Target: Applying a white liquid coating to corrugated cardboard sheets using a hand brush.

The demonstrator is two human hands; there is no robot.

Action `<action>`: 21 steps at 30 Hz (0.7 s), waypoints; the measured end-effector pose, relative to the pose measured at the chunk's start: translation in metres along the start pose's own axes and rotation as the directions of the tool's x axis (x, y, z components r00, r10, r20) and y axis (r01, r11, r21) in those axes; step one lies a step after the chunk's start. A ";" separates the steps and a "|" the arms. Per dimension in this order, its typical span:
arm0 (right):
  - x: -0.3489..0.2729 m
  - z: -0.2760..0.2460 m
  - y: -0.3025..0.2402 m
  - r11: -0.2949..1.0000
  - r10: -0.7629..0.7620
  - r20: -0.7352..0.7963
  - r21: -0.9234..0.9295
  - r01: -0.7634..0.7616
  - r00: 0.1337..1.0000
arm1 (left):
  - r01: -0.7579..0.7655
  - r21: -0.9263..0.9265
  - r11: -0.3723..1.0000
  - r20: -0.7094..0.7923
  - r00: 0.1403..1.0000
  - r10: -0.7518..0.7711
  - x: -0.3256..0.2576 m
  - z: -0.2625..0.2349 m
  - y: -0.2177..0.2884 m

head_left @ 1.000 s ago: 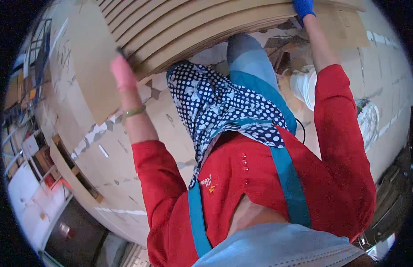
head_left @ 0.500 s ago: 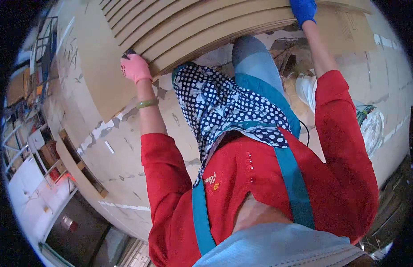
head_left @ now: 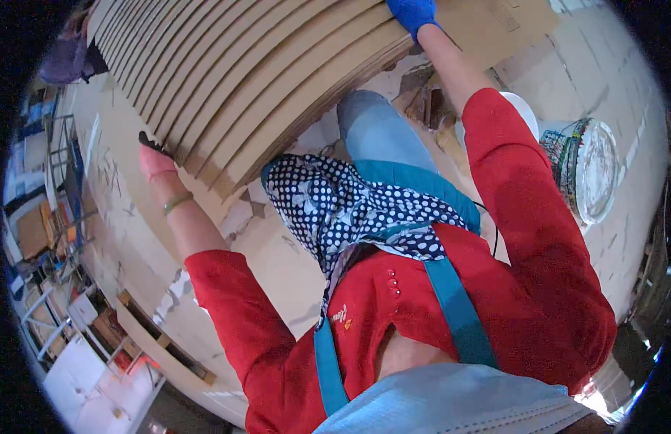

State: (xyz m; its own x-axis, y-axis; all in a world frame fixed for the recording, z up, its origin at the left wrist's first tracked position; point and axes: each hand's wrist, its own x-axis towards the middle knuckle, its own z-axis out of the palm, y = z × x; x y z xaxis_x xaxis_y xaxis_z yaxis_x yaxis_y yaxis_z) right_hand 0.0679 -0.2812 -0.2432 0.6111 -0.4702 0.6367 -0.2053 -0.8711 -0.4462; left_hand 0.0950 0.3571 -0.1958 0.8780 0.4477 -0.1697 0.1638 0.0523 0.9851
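Observation:
Brown cardboard sheets (head_left: 249, 87) lie in a long overlapping row across the top of the view, their edges stepped like a fan. My left hand (head_left: 157, 162), in a pink glove with dark fingertips, is closed at the left edge of the row, its fingertips against the sheets. My right hand (head_left: 413, 16), in a blue glove, grips the nearest sheets toward their right end. Part of its fingers is cut off by the top of the frame. Both arms reach forward and apart. The sheets nearest me lie beside my bent knee.
A white-lidded bucket (head_left: 596, 173) with a patterned side stands at the right, beside a white round container (head_left: 520, 108) partly behind my right sleeve. More flat cardboard (head_left: 487, 36) lies right of the row. Shelving and clutter (head_left: 53, 239) line the left. The floor (head_left: 227, 289) is worn and patched.
My view has shifted, so more of the row and the bucket show. Both hands now appear farther left in the picture. My left hand is farther along the row's left edge.

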 end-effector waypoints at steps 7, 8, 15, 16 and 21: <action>-0.018 -0.072 -0.015 0.618 0.270 0.027 0.762 -0.195 0.963 | 0.105 0.982 0.159 -0.149 0.944 0.295 -0.048 0.107 -0.016; -0.045 -0.085 0.001 0.880 0.018 -0.191 0.469 0.075 0.981 | 0.114 0.968 0.225 -0.181 0.936 0.301 -0.069 0.115 -0.002; -0.268 -0.181 0.100 0.990 0.121 0.966 -0.101 -0.099 0.229 | 0.089 0.972 0.216 -0.161 0.926 0.341 -0.055 0.100 0.003; -0.288 -0.181 0.118 0.986 0.145 0.962 -0.121 -0.112 0.231 | 0.135 0.945 0.299 -0.239 0.908 0.345 -0.055 0.103 0.005; -0.332 -0.136 0.189 0.929 0.214 0.771 0.030 -0.370 0.600 | 0.100 0.933 0.345 -0.215 0.925 0.313 -0.068 0.129 0.016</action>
State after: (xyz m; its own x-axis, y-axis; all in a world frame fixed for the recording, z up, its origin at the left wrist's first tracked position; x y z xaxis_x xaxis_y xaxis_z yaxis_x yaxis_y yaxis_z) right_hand -0.2780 -0.3085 -0.4532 0.9120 -0.3591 -0.1981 -0.3936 -0.6304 -0.6690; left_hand 0.0956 0.2124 -0.1725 0.7670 0.6221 0.1572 0.5638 -0.7704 0.2977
